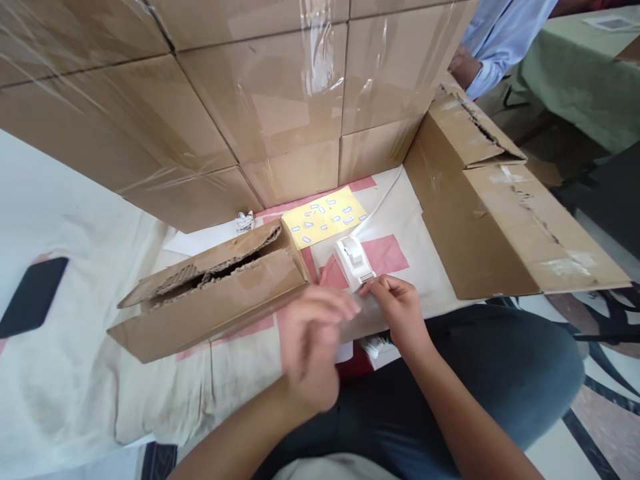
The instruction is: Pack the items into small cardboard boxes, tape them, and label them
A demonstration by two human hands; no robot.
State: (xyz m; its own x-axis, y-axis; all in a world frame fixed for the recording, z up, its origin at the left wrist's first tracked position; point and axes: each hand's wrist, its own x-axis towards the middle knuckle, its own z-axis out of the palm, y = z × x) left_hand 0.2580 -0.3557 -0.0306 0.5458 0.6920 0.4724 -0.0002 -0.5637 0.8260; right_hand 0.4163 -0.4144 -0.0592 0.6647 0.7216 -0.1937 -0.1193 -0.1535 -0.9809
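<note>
A white tape dispenser (353,260) lies on the cloth-covered table, with a white cord (383,200) running from near its far end to the back. My right hand (397,307) pinches at its near end with thumb and forefinger; whether a strip of tape is between them is hidden. To the left, my left hand (313,347) hovers in front of the table's edge, smeared by motion, its fingers partly bent. Just beyond the dispenser lies a yellow sheet (320,233) with several small white, blue-edged pieces on it.
An open-topped cardboard box (225,303) lies at the left, another cardboard piece (450,213) at the right. A taped cardboard wall (280,113) closes the back. A crumpled paper (245,222) and a black phone (33,297) lie leftward. A person's sleeve (505,47) shows behind, right.
</note>
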